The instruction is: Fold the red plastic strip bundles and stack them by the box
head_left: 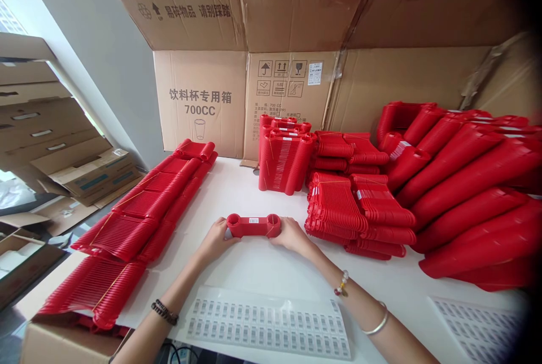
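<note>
A short stack of red plastic two-ring cup carriers (253, 225) with a small white label on top sits upright on the white table (262, 265). My left hand (217, 238) grips its left end and my right hand (288, 235) grips its right end, fingers curled around the rings. A sheet of small barcode stickers (269, 323) lies flat in front of me, between my forearms.
Long rows of stacked red carriers (139, 223) lie on the left, banded bundles (283, 158) and piles (359, 211) at the centre, big heaps (470, 183) on the right. An open cardboard box (237, 65) stands behind. Another sticker sheet (478, 324) is at the right front. Flattened cartons (55, 127) are stacked on the floor to the left.
</note>
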The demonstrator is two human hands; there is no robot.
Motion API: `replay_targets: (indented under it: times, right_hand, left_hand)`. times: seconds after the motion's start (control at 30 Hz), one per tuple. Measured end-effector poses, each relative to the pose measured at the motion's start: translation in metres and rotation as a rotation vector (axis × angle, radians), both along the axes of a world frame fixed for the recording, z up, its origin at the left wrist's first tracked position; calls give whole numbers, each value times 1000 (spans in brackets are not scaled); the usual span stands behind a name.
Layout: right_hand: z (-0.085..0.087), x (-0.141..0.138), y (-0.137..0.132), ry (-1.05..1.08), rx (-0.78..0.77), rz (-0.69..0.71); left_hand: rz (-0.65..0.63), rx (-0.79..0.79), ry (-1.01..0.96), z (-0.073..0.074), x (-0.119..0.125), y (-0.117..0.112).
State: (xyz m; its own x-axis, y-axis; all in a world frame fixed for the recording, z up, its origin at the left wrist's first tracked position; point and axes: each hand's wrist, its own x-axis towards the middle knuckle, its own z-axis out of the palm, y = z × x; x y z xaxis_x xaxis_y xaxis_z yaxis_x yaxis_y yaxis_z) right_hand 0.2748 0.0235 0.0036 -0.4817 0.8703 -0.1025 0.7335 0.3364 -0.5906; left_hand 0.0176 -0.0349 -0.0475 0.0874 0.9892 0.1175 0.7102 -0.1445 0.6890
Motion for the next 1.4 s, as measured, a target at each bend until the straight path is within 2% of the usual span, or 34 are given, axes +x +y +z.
replay_targets:
  times: [0.2, 0.47, 0.77, 0.93, 1.13, 1.23, 1.4]
  right_hand:
    - [0, 1, -2, -7, -2, -23]
    - [-9, 3, -3, 13, 14, -42]
    - [-11, 8, 1, 19, -12, -69]
    - [-10, 10, -8, 56, -25, -37]
    - [-12, 25, -25, 79, -54, -111]
    - [-10, 30, -35, 113, 132, -47]
    - [-19, 27, -36, 20, 599, 194]
  left_hand:
    - [-7, 12, 25, 2, 1, -1]
    - [-5, 4, 86, 5, 2, -2]
    - [9, -12, 82, 3, 1, -2]
    - [22, -27, 66, 3, -3, -2]
    - [15, 2, -2, 4, -12, -13]
    - [23, 114, 49, 8, -12, -24]
    - [-71, 352, 392, 14, -4, -34]
